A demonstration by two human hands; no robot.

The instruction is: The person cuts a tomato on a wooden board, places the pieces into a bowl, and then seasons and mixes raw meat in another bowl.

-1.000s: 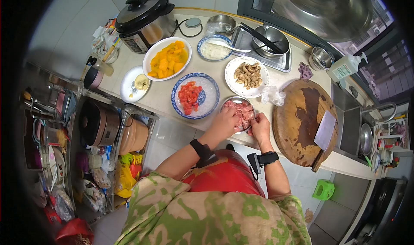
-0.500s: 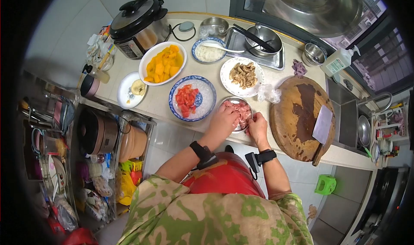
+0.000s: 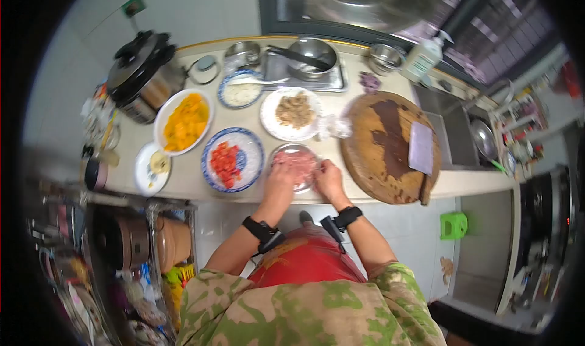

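A small metal bowl at the counter's front edge holds raw pinkish meat. My left hand is at the bowl's left side with its fingertips against the meat; blur hides how they are bent. At the right rim, my right hand has its fingers closed on the bowl's edge. Just left of the bowl is a blue-rimmed plate with chopped red pieces, perhaps tomato. Behind it stands a white plate of cooked brownish pieces.
To the right lies a round wooden chopping board with a cleaver on it, beside the sink. A bowl of orange chunks and an electric pressure cooker stand left. A crumpled plastic bag lies by the board.
The head view has shifted, so the counter things sit farther left. My left hand has drawn back from over the meat to the bowl's left side. My right hand stays at the right rim.
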